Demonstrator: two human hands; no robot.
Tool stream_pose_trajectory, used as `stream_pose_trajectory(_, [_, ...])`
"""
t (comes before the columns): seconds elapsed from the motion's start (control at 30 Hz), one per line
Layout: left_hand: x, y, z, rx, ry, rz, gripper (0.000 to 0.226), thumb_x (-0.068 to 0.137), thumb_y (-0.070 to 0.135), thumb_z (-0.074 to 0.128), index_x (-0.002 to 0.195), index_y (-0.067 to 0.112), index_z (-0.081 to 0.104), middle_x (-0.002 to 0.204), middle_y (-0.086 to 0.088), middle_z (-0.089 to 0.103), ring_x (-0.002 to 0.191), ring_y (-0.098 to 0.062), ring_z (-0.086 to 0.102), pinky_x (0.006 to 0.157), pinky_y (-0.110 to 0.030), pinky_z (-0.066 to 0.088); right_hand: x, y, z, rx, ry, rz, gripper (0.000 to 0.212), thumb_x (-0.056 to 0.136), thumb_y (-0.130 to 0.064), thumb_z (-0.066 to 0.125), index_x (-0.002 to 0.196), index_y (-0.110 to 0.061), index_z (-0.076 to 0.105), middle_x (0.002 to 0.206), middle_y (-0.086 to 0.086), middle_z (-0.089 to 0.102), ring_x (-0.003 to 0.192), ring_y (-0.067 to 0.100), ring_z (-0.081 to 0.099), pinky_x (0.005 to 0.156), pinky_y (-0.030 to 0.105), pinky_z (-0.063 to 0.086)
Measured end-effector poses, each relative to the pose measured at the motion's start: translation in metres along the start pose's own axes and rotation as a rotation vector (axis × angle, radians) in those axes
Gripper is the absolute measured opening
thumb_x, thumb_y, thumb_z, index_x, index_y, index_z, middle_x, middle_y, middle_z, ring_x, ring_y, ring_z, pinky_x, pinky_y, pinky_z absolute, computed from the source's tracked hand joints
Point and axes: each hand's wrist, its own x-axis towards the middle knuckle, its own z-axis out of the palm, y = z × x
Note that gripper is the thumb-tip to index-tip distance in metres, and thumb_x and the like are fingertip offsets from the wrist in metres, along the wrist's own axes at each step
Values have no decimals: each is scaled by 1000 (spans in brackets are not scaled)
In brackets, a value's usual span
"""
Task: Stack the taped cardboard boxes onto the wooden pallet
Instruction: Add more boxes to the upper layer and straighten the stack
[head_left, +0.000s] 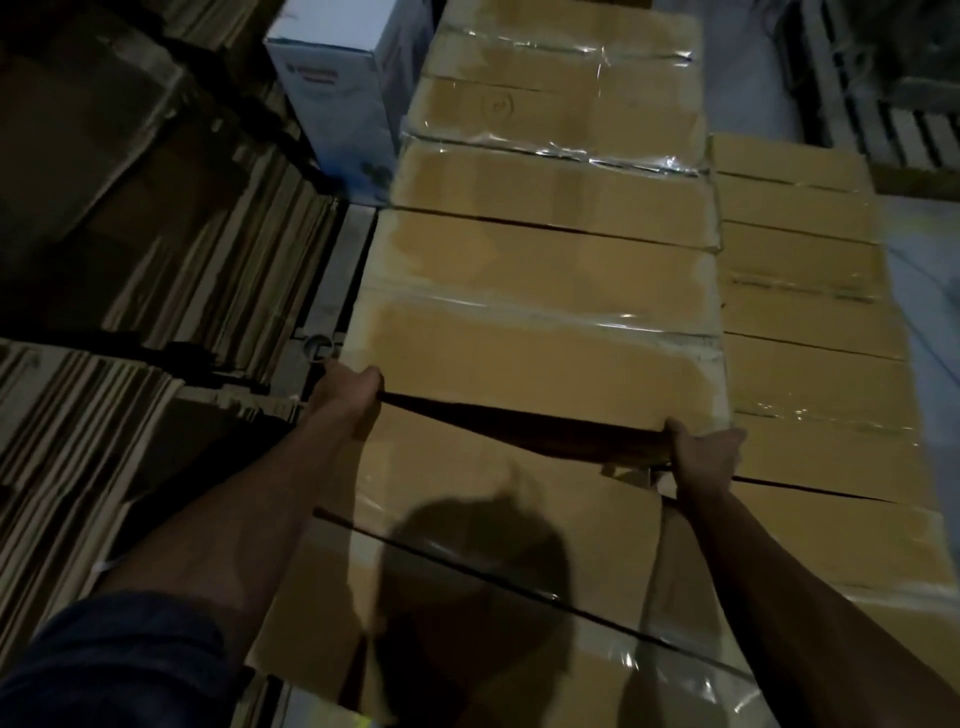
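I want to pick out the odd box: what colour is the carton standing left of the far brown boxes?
White, with some red and dark print, the carton; head view.

Pale concrete floor (930, 291) along the right edge, rows of taped cardboard boxes (550, 260) filling the centre, white printed carton (337, 88) upper left, flattened cardboard stacks (156, 291) at left, wooden pallet (883, 104) upper right

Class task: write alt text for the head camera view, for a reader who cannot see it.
A person's left hand and right hand grip the near corners of a taped cardboard box on a tall row of stacked boxes. A lower row of boxes sits to the right, flattened cardboard to the left.
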Motion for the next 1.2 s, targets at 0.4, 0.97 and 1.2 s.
stream_pose_trajectory(0.4, [-2, 16, -9, -98, 11, 113, 53, 82, 26, 69, 125, 1, 51, 111, -16, 61, 92, -32, 58, 72, -40, 52, -9, -2, 1, -44, 58, -77, 79, 86, -33, 76, 139, 8, 34, 137, 30, 45, 124, 45, 48, 99, 50, 44])
stream_pose_trajectory(0.97, [-2, 9, -3, 23, 37, 149, 65, 88, 23, 63, 143, 5, 35, 103, -17, 53, 84, -35, 55, 58, -35, 42, -13, 0, -1, 2, 20, -99, 75, 81, -35, 80, 134, 0, 40, 133, 24, 52, 121, 42, 53, 98, 53, 50])
stream_pose_trajectory(1.2, [3, 5, -1, 34, 38, 144, 66, 85, 34, 65, 138, 4, 40, 121, -23, 57, 102, -40, 58, 70, -39, 45, -10, 2, 1, 1, 40, -111, 77, 83, -30, 79, 138, 3, 38, 138, 25, 48, 126, 42, 49, 102, 52, 46])
